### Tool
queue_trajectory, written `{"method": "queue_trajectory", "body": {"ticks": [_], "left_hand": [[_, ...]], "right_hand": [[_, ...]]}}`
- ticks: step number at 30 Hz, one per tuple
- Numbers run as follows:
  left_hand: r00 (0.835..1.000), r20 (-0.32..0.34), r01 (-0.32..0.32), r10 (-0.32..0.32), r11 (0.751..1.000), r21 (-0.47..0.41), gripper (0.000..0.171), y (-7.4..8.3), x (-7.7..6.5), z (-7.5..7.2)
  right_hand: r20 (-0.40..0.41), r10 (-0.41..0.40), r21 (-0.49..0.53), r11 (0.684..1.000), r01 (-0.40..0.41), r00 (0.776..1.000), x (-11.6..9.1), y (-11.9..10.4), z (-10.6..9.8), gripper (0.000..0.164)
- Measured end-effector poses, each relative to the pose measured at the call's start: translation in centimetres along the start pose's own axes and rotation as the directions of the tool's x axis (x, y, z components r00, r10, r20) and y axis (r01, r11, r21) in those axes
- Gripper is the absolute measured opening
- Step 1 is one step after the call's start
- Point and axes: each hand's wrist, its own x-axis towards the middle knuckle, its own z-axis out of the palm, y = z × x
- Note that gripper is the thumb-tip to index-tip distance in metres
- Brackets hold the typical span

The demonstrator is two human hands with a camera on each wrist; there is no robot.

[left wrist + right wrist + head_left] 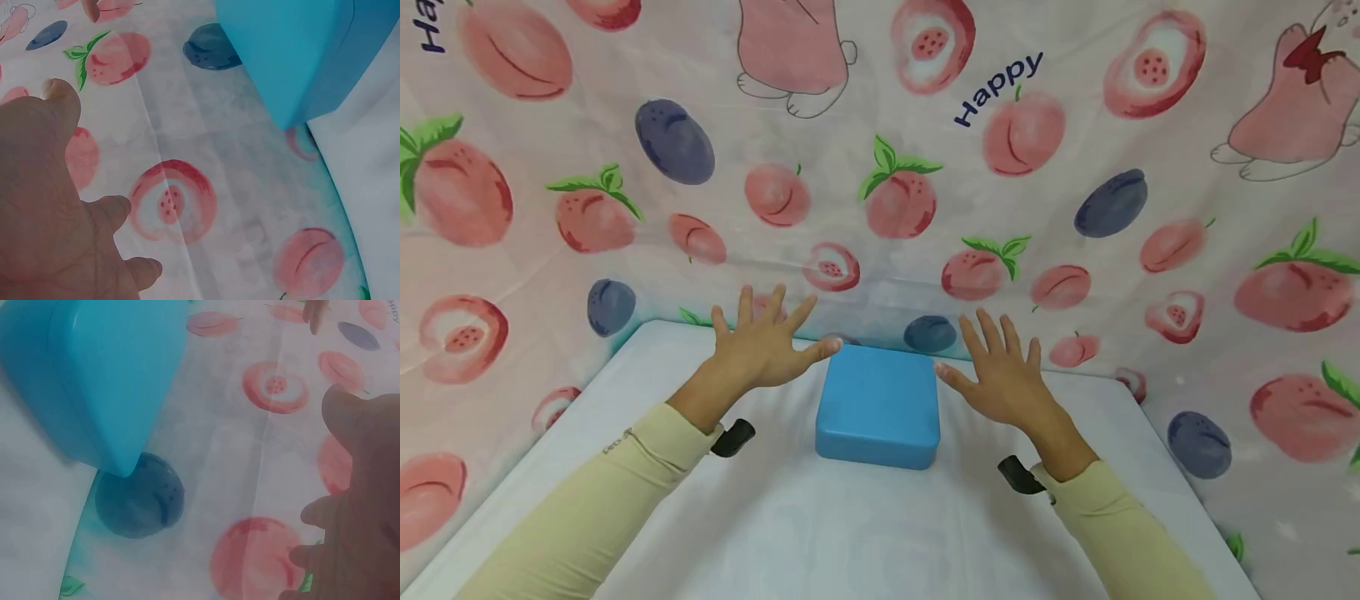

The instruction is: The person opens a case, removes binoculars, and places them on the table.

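A blue box [880, 400] is set on the white counter [887, 542], between the left hand [767, 342] on its left side and the right hand [1006, 375] on its right. Its smooth, round-cornered top is left uncovered by either palm. Both hands are spread wide, fingers straightened and parted, and nothing is held in either. In the head view the left thumb is seen just beside the box's far left corner, and the right thumb just beside its right edge; in both wrist views a gap is left between box and hand. The fingers are pointed toward the far side, past the box's far edge.

Pale yellow-green sleeves [576, 508] are worn on both forearms, and a small black device [733, 437] is seen by each wrist. The counter is backed by a cloth [827, 142] printed with peaches, dark blue fruit and pink-clad rabbits.
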Motion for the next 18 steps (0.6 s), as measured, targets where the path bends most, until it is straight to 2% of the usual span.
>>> {"method": "queue_trajectory", "body": {"ticks": [18], "left_hand": [[1.000, 0.009, 0.001, 0.000, 1.000, -0.014, 0.096, -0.3, 0.6, 1.5]], "right_hand": [[0.003, 0.002, -0.008, 1.000, -0.002, 1.000, -0.1, 0.7, 1.7, 0.093]]}}
